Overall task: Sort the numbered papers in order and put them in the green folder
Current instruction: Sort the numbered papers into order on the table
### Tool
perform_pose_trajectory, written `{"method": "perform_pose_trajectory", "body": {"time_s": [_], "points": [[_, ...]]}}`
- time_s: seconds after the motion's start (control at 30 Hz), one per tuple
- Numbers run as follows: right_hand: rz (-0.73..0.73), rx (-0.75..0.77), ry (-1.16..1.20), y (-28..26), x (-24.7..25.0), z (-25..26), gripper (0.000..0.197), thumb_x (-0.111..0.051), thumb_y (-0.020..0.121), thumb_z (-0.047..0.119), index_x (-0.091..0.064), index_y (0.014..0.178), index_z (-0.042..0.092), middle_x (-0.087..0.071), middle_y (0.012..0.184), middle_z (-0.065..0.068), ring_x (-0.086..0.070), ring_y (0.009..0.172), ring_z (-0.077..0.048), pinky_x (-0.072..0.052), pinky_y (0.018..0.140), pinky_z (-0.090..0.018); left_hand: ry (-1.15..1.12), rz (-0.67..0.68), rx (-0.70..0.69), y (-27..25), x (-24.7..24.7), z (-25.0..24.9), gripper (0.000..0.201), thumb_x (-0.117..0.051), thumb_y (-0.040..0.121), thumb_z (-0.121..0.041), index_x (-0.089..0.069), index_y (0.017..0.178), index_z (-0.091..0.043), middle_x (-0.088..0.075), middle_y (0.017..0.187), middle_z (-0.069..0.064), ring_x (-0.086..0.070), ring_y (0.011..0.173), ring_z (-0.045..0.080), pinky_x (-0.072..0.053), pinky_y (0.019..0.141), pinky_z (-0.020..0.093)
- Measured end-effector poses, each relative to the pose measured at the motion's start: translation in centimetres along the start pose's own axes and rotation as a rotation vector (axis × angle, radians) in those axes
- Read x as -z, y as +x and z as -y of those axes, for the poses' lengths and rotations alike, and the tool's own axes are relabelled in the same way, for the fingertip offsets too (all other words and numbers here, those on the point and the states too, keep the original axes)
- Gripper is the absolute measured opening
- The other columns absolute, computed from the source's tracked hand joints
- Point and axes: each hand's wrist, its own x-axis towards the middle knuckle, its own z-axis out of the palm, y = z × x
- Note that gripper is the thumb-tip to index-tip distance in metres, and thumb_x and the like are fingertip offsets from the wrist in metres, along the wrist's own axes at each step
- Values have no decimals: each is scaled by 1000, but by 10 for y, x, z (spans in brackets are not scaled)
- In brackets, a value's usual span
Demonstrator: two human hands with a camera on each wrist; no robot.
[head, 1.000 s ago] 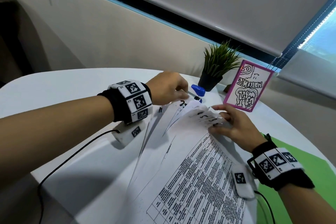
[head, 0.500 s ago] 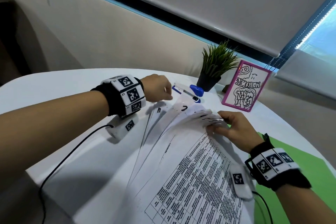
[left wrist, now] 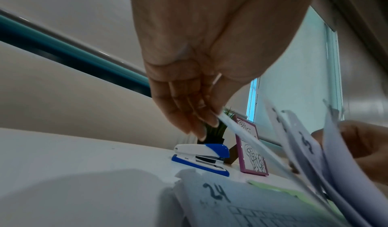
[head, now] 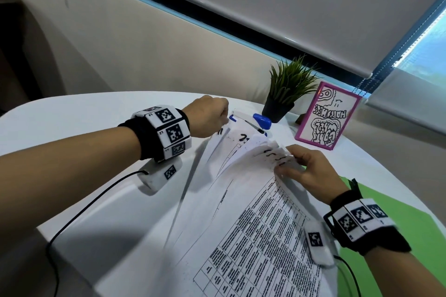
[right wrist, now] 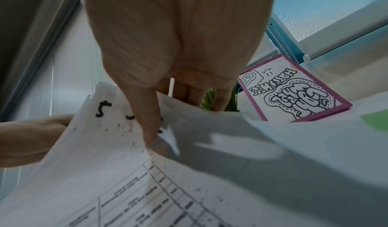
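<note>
Tabletop [head: 72, 128]: white, rounded, far edge toward the wall. Green folder [head: 395, 219] lies flat at the right edge, partly under the right forearm.

Papers [head: 241, 212]: a fanned pile of thin printed sheets across the middle of the tabletop, numbered corners toward the far edge. One flat sheet reads 24 in the left wrist view. Judgement: light, limp, slick sheet on sheet; they curl when lifted by one corner and will slide out of order if the fan is let go. Best hold is at the numbered corners, thumb on top and fingers beneath, one sheet at a time, with the rest pinned.

Right hand [head: 311, 173]: thumb [right wrist: 147, 122] presses on the fanned corners, fingers curled beneath them, pinching the bunch.

Left hand [head: 207, 116]: fingers curled, fingertips [left wrist: 201, 122] pinching the corner of a single sheet near the far edge, lifted clear of the pile.

Nearby, far edge: stapler [head: 261, 122], potted plant [head: 287, 89], pink frame [head: 325, 116].

Change from a second ago: the left hand is further left and toward the far edge, uncovering the stapler, and the fan is spread wider. The right hand is in much the same place.
</note>
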Motion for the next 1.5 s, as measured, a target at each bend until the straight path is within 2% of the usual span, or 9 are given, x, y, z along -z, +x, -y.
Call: {"method": "perform_pose_trajectory", "body": {"time_s": [0.2,0.4,0.53,0.73,0.8,0.97,1.1,1.27,1.5], "points": [[-26,83,-171,-1,-1,1,36,-73,86,15,-69,120,24,-61,125,19,-55,114,7,-41,95,-6,-106,67,-51,-8,-6,-2,18,-42,90,-2,-49,88,-18,-60,70,-1,-55,58,16,-45,60,27],[-7,50,-124,-5,-1,0,23,-73,82,3,-71,93,24,-70,112,14,-64,108,-3,-51,97,-31,-23,57,-24,-8,-6,-2,35,-44,80,7,-69,74,-17,-63,72,-4,-51,59,3,-40,62,22],[27,-8,-68,-2,-2,-1,36,-78,79,10,-65,110,23,-71,101,8,-67,98,-13,-53,92,-34,-24,67,-44,-8,-6,-4,35,-46,82,0,-74,80,-19,-68,79,-1,-53,66,8,-47,69,25],[161,-96,-255,6,-11,6,68,-83,75,26,-52,135,27,-57,112,14,-52,106,-6,-35,83,-10,20,80,-89,-9,-12,-10,22,-54,83,-12,-74,87,-20,-70,91,-4,-55,74,12,-46,71,24],[182,-131,-290,8,-12,8,69,-83,75,28,-51,136,26,-53,120,9,-47,112,-5,-31,84,-12,22,61,-96,-9,-11,-11,19,-58,82,-13,-74,87,-20,-70,91,-4,-54,71,9,-42,67,23],[149,-118,-252,7,-10,8,48,-84,74,26,-60,116,27,-58,113,4,-56,103,-10,-41,83,-22,-8,44,-79,-9,-7,-8,27,-54,80,-6,-73,83,-24,-68,87,-3,-51,64,2,-43,64,24],[34,-33,-176,5,-5,5,29,-83,74,24,-64,96,22,-58,96,5,-57,84,0,-42,70,-12,-18,57,-59,-8,-8,0,28,-54,80,-4,-72,85,-24,-66,87,-6,-50,68,-3,-45,70,25],[7,12,-138,-2,-1,1,25,-84,73,14,-75,96,16,-67,102,8,-63,97,-8,-49,88,-29,-15,30,-66,-8,-9,2,24,-61,83,-2,-71,98,-18,-55,84,-4,-42,63,-7,-37,70,23],[-20,0,-105,-6,0,2,16,-79,76,3,-75,87,15,-74,104,11,-65,103,-2,-47,97,-25,-10,26,-68,-8,-6,0,23,-59,84,-3,-72,96,-18,-58,90,-1,-44,63,-3,-37,69,21]]}}
